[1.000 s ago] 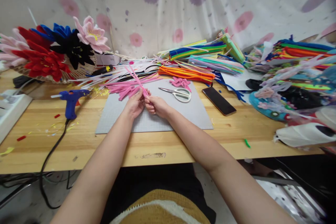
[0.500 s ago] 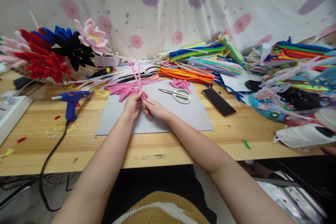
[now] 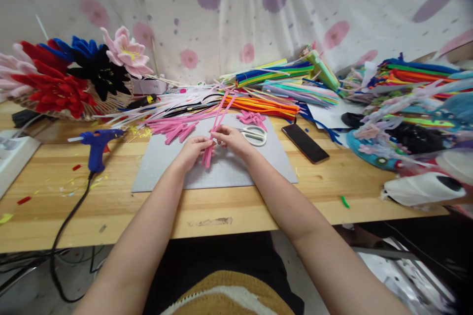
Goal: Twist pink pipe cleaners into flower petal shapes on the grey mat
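Pink pipe cleaners (image 3: 207, 157) stand tilted between my hands, over a grey cutting mat (image 3: 162, 177). My left hand (image 3: 195, 151) pinches them from the left, low on the bundle. From the right, my right hand (image 3: 232, 139) has its fingers closed on them higher up. Two long ends point up and away, and shorter folded ends hang below my fingers. More pink pipe cleaners (image 3: 177, 130) lie at the mat's back left. A small pink bunch (image 3: 252, 118) rests at its back right. Scissors (image 3: 254, 135) lie beside my right hand, their blades partly hidden by it.
A blue hot glue gun (image 3: 96, 147) with a black cord lies left. Fuzzy flowers (image 3: 62, 89) stand behind it. Bundles of coloured pipe cleaners (image 3: 273, 106) line the back. A phone (image 3: 305, 142) and a white roll (image 3: 423, 189) are on the right.
Both hands have shifted right with the pink pipe cleaners. The bundle now leans right, with its lower ends showing below my fingers. My right hand has moved up and partly covers the scissors.
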The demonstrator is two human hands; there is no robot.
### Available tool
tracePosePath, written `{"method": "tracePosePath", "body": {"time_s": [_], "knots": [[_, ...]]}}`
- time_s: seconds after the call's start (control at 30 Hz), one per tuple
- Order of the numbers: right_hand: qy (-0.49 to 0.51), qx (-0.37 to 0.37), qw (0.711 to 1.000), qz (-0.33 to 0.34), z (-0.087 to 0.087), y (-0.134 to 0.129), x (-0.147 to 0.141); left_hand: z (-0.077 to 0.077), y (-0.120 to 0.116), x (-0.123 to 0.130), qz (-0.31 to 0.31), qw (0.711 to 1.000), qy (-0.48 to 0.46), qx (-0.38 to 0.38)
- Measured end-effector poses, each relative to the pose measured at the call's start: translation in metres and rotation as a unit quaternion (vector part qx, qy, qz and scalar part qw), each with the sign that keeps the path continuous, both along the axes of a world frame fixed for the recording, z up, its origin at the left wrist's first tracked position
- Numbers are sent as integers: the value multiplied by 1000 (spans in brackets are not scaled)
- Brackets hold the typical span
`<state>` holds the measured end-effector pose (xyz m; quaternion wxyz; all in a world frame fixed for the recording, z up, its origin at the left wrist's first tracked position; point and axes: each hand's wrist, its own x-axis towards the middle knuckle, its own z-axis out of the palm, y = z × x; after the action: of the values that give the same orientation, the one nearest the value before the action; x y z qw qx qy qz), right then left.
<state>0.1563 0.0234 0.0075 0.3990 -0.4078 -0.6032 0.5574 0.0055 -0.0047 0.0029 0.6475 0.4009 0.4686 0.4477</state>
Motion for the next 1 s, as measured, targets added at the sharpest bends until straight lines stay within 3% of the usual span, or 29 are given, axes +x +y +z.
{"method": "tracePosePath", "body": {"time_s": [0.1, 0.23, 0.4, 0.6, 0.73, 1.0], "knots": [[24, -24, 999, 1, -7, 2, -4, -1, -2, 5, -20, 1000, -8, 11], [75, -64, 994, -46, -11, 6, -8, -1, -3, 8, -3, 1000, 4, 25], [128, -100, 981, -102, -7, 11, -10, 3, -3, 10, 10, 1000, 0, 15], [157, -117, 973, -122, -3, 13, -12, 6, -1, 11, 7, 1000, -5, 13], [160, -122, 973, -116, -6, 14, -13, 6, -2, 7, -6, 1000, -7, 6], [155, -61, 985, -55, -14, 13, -17, 11, 0, -1, -52, 996, -50, -57]]}}
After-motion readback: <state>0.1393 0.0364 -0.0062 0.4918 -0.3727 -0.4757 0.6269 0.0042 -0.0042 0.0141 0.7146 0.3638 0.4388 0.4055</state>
